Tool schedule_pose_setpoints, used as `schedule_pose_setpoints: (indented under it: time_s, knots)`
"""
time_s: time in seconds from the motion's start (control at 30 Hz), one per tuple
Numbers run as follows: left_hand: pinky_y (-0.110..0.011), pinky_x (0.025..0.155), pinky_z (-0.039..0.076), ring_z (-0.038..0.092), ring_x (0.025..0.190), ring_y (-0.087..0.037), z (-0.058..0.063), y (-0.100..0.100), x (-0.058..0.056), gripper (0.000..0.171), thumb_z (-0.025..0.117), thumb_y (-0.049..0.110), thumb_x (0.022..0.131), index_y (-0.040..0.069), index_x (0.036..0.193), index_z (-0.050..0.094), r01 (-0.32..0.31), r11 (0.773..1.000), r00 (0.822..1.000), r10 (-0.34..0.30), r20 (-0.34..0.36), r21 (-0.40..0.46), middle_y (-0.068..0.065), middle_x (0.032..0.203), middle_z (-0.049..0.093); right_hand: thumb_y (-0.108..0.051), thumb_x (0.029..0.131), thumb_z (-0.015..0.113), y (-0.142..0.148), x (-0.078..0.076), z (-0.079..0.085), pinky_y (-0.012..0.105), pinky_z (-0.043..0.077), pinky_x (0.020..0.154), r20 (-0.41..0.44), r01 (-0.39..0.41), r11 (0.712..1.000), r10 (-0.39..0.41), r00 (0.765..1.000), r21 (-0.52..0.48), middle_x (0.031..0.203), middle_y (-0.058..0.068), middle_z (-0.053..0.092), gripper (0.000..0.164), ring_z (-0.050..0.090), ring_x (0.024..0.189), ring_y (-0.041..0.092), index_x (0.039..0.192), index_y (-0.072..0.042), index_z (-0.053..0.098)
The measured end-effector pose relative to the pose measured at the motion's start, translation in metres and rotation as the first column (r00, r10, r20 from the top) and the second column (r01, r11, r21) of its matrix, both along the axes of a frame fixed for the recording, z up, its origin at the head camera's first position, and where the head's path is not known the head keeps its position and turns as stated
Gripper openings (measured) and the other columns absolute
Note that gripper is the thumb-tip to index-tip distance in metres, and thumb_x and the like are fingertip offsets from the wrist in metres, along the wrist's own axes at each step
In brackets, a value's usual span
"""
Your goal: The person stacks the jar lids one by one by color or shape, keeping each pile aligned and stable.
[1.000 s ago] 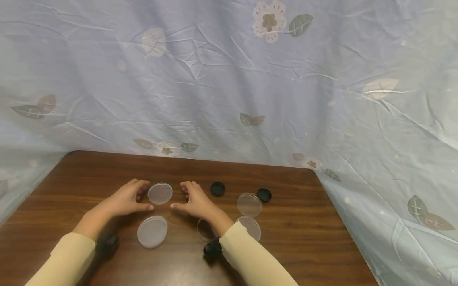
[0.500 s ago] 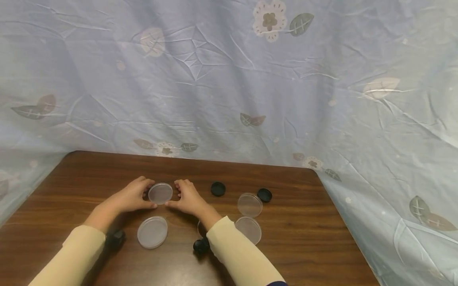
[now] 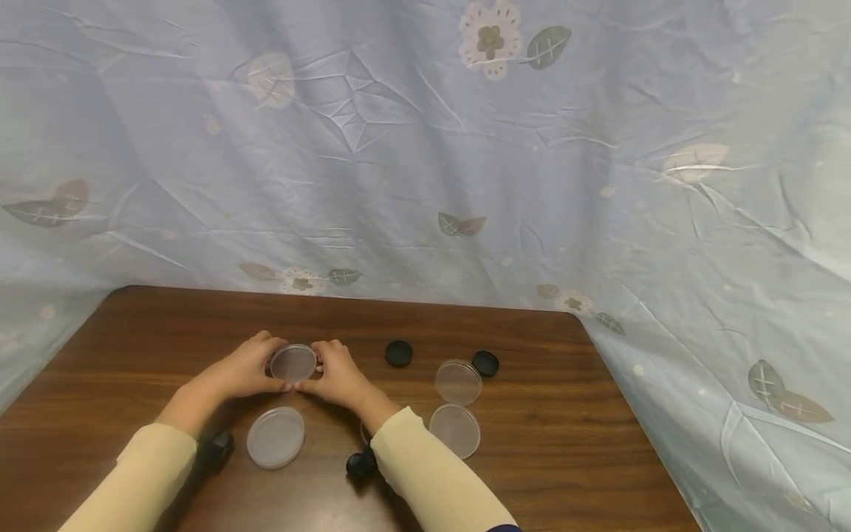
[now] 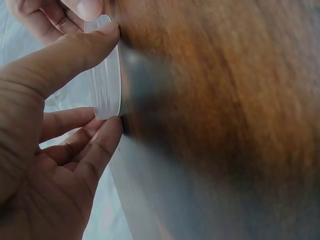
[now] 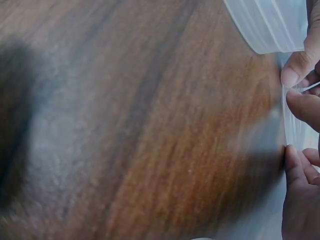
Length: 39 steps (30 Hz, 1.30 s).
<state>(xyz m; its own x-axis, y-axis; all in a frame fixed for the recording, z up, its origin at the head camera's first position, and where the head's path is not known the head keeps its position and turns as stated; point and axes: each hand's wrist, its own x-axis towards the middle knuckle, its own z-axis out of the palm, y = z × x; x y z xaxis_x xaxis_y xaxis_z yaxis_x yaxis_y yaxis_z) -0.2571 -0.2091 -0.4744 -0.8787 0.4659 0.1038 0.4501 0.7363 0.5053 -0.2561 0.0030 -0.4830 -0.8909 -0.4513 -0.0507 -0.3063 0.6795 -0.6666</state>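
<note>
A clear round petri dish (image 3: 294,363) lies at the left middle of the wooden table, between both hands. My left hand (image 3: 246,373) grips its left side; in the left wrist view the thumb presses the near rim of the dish (image 4: 106,85) and the fingers curl at the far rim. On the opposite side, my right hand (image 3: 340,378) holds the dish with thumb and fingers, as the right wrist view shows by the dish edge (image 5: 294,131). Both thumbs nearly meet at the near rim. A larger clear dish (image 3: 275,437) sits just in front of the hands.
Two more clear dishes (image 3: 459,382) lie to the right, one nearer than the other. Two small round black pieces (image 3: 399,353) rest behind them. The right forearm mostly covers another clear dish. A patterned cloth (image 3: 372,170) hangs behind the wooden table (image 3: 532,443).
Both hands have closed in on the petri dish from either side, the right hand moving left, and now hold its rim. The head view has shifted slightly.
</note>
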Motion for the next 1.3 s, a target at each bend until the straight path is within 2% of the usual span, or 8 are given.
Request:
schedule_pose_setpoints:
  time_s: [0.27,0.43,0.63,0.8,1.03,1.13,1.3]
  knots:
    - [-0.034,0.075,0.053,0.057,0.087,-0.021,-0.002,0.002,-0.001,0.073,0.093,0.028,0.075,-0.016,0.124,0.062,0.004,1.0,1.0,-0.004,0.022,0.01,-0.019,0.104,0.06,-0.027,0.091,0.084,0.002,0.0,-0.003,0.016,0.052,0.09,0.0,0.015,1.0,-0.015,1.0,-0.011,0.133,0.01,0.057,0.069,0.055,0.107,0.01,0.148,-0.002,0.053]
    - [-0.035,0.075,0.054,0.058,0.087,-0.021,-0.002,0.004,-0.001,0.071,0.093,0.028,0.075,-0.015,0.123,0.064,0.005,1.0,1.0,-0.005,0.016,0.015,-0.018,0.104,0.06,-0.025,0.091,0.083,0.001,0.002,-0.003,0.017,0.051,0.094,-0.008,0.014,1.0,-0.014,1.0,-0.004,0.135,0.012,0.056,0.068,0.053,0.109,0.01,0.147,-0.002,0.054]
    - [-0.032,0.073,0.052,0.056,0.086,-0.02,-0.002,0.004,0.003,0.071,0.094,0.027,0.073,-0.014,0.123,0.064,0.001,1.0,1.0,-0.001,0.012,0.027,-0.017,0.102,0.06,-0.026,0.09,0.085,0.001,0.004,-0.006,0.018,0.051,0.094,-0.036,0.008,1.0,-0.007,0.999,0.012,0.13,0.01,0.057,0.063,0.052,0.109,0.011,0.141,-0.001,0.058]
    - [-0.037,0.077,0.056,0.059,0.089,-0.022,0.003,0.007,0.007,0.072,0.095,0.026,0.073,-0.015,0.123,0.064,0.007,0.999,1.0,-0.007,-0.003,0.042,-0.018,0.104,0.061,-0.025,0.09,0.085,0.005,0.006,-0.002,0.017,0.054,0.094,-0.062,-0.012,1.0,0.011,0.998,-0.016,0.129,0.012,0.059,0.06,0.06,0.109,0.015,0.14,-0.002,0.06]
    - [-0.048,0.08,0.061,0.063,0.092,-0.027,0.015,0.011,0.016,0.07,0.094,0.024,0.074,-0.015,0.125,0.064,0.004,0.999,0.999,-0.002,-0.044,0.041,-0.021,0.108,0.061,-0.025,0.091,0.084,0.012,0.01,0.006,0.014,0.055,0.096,-0.063,-0.043,0.996,0.038,0.997,-0.074,0.135,0.014,0.06,0.067,0.067,0.117,0.019,0.147,-0.003,0.056]
    - [-0.05,0.081,0.061,0.065,0.094,-0.028,0.019,0.012,0.022,0.071,0.093,0.023,0.075,-0.015,0.127,0.063,-0.007,0.999,0.998,0.01,-0.055,0.049,-0.022,0.11,0.061,-0.024,0.09,0.084,0.015,0.011,0.007,0.012,0.055,0.096,-0.086,-0.072,0.991,0.062,0.994,-0.113,0.134,0.014,0.062,0.066,0.069,0.118,0.02,0.147,-0.003,0.056]
    - [-0.049,0.082,0.061,0.067,0.097,-0.03,0.022,0.014,0.035,0.078,0.093,0.023,0.075,-0.018,0.132,0.059,-0.013,0.997,0.997,0.018,-0.071,0.072,-0.024,0.114,0.061,-0.024,0.089,0.085,0.022,0.013,0.008,0.01,0.053,0.095,-0.121,-0.126,0.984,0.111,0.986,-0.123,0.13,0.012,0.064,0.061,0.067,0.113,0.015,0.142,-0.007,0.061]
